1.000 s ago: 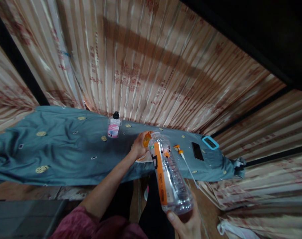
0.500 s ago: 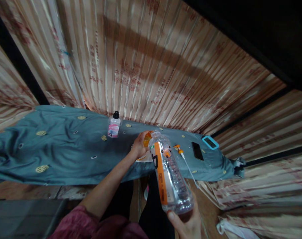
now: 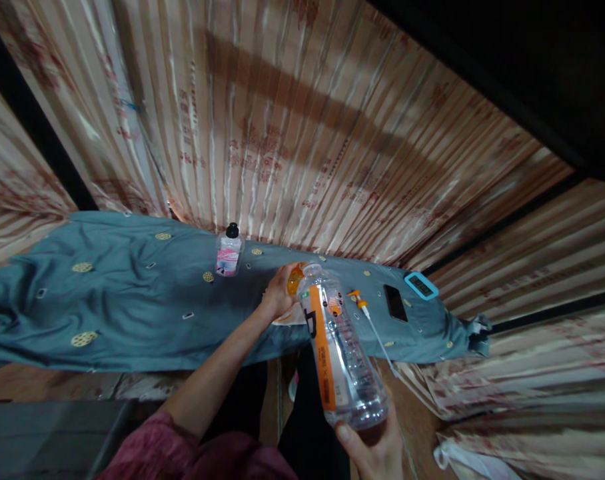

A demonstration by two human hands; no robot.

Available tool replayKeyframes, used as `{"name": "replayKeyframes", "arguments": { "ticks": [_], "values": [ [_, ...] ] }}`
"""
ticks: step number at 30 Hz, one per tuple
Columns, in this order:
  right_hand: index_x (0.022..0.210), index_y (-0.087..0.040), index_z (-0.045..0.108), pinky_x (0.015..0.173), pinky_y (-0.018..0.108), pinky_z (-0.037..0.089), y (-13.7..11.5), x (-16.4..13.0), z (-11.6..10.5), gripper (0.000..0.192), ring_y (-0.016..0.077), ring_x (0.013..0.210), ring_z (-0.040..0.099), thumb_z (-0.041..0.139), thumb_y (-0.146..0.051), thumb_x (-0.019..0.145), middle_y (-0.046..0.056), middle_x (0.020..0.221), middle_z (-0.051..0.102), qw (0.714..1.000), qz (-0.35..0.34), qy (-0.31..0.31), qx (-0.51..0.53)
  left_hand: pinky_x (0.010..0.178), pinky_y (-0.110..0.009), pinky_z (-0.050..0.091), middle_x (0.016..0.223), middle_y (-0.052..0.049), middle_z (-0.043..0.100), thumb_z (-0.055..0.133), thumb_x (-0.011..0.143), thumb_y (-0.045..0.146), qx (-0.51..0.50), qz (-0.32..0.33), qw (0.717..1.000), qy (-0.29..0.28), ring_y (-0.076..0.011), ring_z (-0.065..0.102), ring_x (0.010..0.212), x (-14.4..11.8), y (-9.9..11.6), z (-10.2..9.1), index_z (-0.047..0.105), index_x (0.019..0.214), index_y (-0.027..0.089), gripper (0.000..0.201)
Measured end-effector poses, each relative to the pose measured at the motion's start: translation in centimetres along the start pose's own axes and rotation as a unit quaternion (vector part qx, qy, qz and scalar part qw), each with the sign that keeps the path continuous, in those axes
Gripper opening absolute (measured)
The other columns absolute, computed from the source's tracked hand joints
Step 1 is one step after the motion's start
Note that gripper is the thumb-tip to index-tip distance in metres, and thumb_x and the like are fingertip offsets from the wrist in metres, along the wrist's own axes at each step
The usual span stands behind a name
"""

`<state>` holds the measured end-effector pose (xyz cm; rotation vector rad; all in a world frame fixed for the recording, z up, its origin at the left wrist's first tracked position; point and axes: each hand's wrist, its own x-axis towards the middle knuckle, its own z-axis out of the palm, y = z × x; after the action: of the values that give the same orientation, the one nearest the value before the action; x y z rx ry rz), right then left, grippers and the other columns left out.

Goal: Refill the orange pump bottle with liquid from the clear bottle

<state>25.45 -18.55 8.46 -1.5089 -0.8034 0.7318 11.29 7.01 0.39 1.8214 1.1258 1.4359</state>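
Clear plastic, with an orange label strip down its side, makes up the large water bottle [image 3: 340, 350] that the right hand [image 3: 375, 450] grips around the base, fingers curled under it, so that it slants up and away with its open neck over the table. At that neck the left hand [image 3: 278, 295] is closed around something orange [image 3: 296, 279], which looks like the mouth of a smaller container held against the bottle's mouth; the fingers hide most of it, so I cannot tell exactly what it is. Compared with half a second and a second ago, almost nothing has shifted: the bottle keeps the same tilt, both hands sit in the same places, and the little liquid pooled near the bottle's base looks unchanged. That steadiness suggests a held pose, with mouth kept to mouth, rather than a new move.

Under the left hand lies a white scrap [image 3: 290, 317] on the teal cloth [image 3: 122, 307] covering the table. Just right of the bottle's neck lies a pump dispenser head [image 3: 362, 308] with its long tube, then a dark phone [image 3: 395, 303] and a blue-rimmed digital timer [image 3: 421, 285], all near the pouring spot. A small black-capped bottle with a pink label [image 3: 229, 252] stands upright further back, well apart. Striped curtains [image 3: 302, 133] hang behind
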Motion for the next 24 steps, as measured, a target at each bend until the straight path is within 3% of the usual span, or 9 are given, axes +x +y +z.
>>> {"name": "replayKeyframes", "arguments": {
  "ticks": [24],
  "values": [
    [0.119, -0.02, 0.057, 0.082, 0.036, 0.061, -0.1, 0.05, -0.28, 0.076, 0.0313, 0.095, 0.078, 0.091, -0.037, 0.052, 0.012, 0.109, 0.081, 1.0, 0.027, 0.005, 0.016, 0.102, -0.044, 0.056, 0.126, -0.011, 0.068, 0.076, 0.069, 0.017, 0.004, -0.001, 1.0, -0.007, -0.0285, 0.069, 0.114, -0.05, 0.28, -0.16, 0.056, 0.129, 0.021, 0.063]
  ]
}}
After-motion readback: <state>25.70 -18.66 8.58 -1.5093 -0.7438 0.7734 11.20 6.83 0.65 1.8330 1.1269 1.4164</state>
